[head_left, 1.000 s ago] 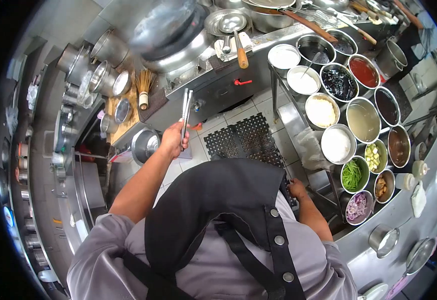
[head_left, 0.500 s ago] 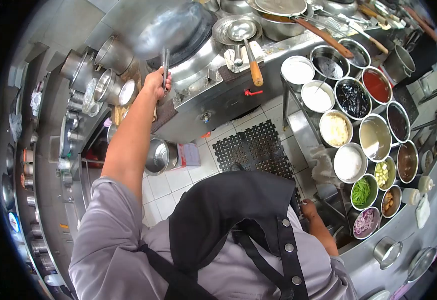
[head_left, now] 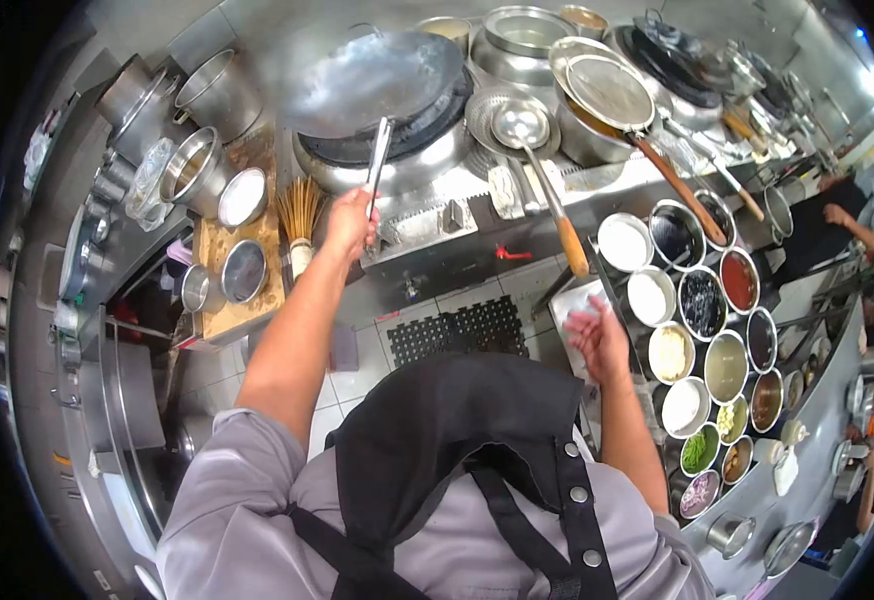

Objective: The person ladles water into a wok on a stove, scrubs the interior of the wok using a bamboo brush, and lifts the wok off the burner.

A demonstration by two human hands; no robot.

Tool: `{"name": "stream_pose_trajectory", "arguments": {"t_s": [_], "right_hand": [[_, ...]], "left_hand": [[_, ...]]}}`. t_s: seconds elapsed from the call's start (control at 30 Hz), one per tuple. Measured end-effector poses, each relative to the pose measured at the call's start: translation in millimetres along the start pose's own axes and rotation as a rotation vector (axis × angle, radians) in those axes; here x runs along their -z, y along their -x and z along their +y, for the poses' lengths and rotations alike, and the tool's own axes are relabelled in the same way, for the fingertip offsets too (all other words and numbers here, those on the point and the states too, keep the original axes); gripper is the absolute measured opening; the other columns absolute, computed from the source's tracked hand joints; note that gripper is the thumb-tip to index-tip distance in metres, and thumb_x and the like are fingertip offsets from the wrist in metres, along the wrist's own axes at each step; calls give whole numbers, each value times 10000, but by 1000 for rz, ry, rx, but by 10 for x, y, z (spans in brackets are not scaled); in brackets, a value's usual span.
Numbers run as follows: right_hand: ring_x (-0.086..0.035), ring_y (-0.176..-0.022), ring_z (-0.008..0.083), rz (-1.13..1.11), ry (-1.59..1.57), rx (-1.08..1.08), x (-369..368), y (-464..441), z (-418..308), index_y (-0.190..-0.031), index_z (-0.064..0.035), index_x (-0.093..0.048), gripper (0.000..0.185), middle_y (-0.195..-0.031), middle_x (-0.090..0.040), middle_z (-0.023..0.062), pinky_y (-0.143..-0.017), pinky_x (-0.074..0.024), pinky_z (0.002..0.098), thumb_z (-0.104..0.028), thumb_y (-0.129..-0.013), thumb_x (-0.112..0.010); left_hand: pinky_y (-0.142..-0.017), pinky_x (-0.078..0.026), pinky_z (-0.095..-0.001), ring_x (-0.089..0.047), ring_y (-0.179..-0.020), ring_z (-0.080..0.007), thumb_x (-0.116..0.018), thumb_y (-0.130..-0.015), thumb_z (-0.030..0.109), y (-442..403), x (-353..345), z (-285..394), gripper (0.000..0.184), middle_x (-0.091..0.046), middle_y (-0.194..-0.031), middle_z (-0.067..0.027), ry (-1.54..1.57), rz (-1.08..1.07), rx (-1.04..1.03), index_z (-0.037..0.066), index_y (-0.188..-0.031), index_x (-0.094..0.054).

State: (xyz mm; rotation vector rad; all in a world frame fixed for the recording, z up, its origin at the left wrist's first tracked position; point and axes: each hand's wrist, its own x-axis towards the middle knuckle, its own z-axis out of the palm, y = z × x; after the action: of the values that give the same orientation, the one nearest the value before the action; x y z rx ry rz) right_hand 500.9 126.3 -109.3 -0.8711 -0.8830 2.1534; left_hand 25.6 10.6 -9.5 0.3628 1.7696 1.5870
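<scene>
Metal tongs [head_left: 380, 160] are in my left hand [head_left: 351, 222], their tips by the near rim of a large wok [head_left: 377, 85] on the stove. My right hand [head_left: 597, 335] is raised, empty, with its fingers apart and slightly blurred. It is left of the metal bowls of ingredients, nearest a bowl of white powder [head_left: 650, 296]. A ladle [head_left: 557, 205] with a wooden handle rests on a perforated strainer [head_left: 487, 118], its handle end above my right hand. A bamboo brush [head_left: 300, 215] stands beside my left forearm.
Pots [head_left: 219, 90] and a wooden board [head_left: 219, 322] are on the left. A wire-mesh skimmer [head_left: 612, 92] lies over a pot behind the stove edge. A black perforated mat [head_left: 457, 335] covers part of the floor. Another person [head_left: 837, 215] stands at the far right.
The view has shifted toward the stove and the right. My left hand has moved the tongs to the wok's near rim. My right hand has risen from low beside the counter, its fingers now spread.
</scene>
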Motion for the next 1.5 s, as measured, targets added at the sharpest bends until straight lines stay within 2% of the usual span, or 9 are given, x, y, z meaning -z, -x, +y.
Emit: {"name": "stream_pose_trajectory", "arguments": {"t_s": [0.1,0.33,0.47,0.93,0.97,1.07,1.27,1.33,1.5], "right_hand": [[-667,-1023,305,-142,54,-84,-672,-625,-686,-1496,-99,-313,621,-1158,-646,179,-790,-552,401,-500,-1049,-471],[-566,-548,121,-120,678,-172,-1612,-1353,-1299,-1084,-19,-521,213,-756,-568,46,-446,-486,288,-99,-923,-637],[-578,-556,143,-296,414,-31,-1681,-1226,-1310,-1368,-7,-417,505,-761,-574,60,-474,-494,277,-37,-895,-591],[-576,-594,114,-642,2106,436,-3312,-2172,-3122,-1499,-161,-452,626,-745,-597,60,-568,-491,292,-56,-900,-600],[-589,-605,145,-523,2175,145,-3499,-2016,-3193,-1487,-145,-465,614,-725,-583,71,-604,-505,335,-58,-893,-596],[-709,-902,288,-469,2243,77,-3800,-1903,-3281,-1499,-156,-463,606,-969,-696,218,-839,-531,406,-89,-910,-589],[-700,-818,261,-408,2189,150,-3876,-1756,-3150,-1447,-151,-525,550,-911,-700,173,-782,-544,390,-71,-905,-586],[-528,-553,115,-547,2225,144,-3836,-1745,-3148,-1448,-148,-515,572,-690,-536,28,-574,-482,303,-56,-890,-597],[-563,-588,94,-361,1879,116,-3929,-1608,-3137,-1470,-118,-503,589,-718,-563,12,-572,-475,271,-22,-897,-602]], "left_hand": [[-355,-306,-241,-400,-435,-72,-506,-1061,329,-124,108,-104,265,-512,-647,11,-81,-17,-53,96,-1110,-623],[-369,-317,-246,-413,-436,-69,-513,-1062,338,-290,248,-273,294,-498,-619,18,-217,15,-213,91,-1060,-672],[-468,-373,-266,-450,-504,-77,-513,-1062,314,-267,143,-372,298,-516,-619,26,-258,73,-305,69,-983,-663],[-543,-404,-260,-466,-567,-67,-514,-1066,277,-324,-16,-472,284,-516,-637,30,-194,160,-195,53,-946,-640],[-543,-404,-260,-466,-567,-67,-514,-1066,277,-321,8,-492,284,-516,-637,30,-190,156,-189,53,-946,-640],[-540,-400,-254,-464,-565,-65,-518,-1063,280,-330,42,-380,291,-513,-641,32,-262,135,-227,57,-921,-639],[-541,-400,-271,-457,-561,-74,-524,-1055,285,-313,122,-306,306,-514,-634,26,-157,78,-173,52,-902,-648],[-589,-436,-308,-501,-597,-118,-551,-1042,288,-341,153,-290,306,-536,-642,-18,-245,72,-179,15,-944,-646],[-585,-439,-312,-509,-593,-122,-556,-1036,289,-372,203,-356,302,-541,-637,-23,-197,74,-204,16,-947,-649]]}}
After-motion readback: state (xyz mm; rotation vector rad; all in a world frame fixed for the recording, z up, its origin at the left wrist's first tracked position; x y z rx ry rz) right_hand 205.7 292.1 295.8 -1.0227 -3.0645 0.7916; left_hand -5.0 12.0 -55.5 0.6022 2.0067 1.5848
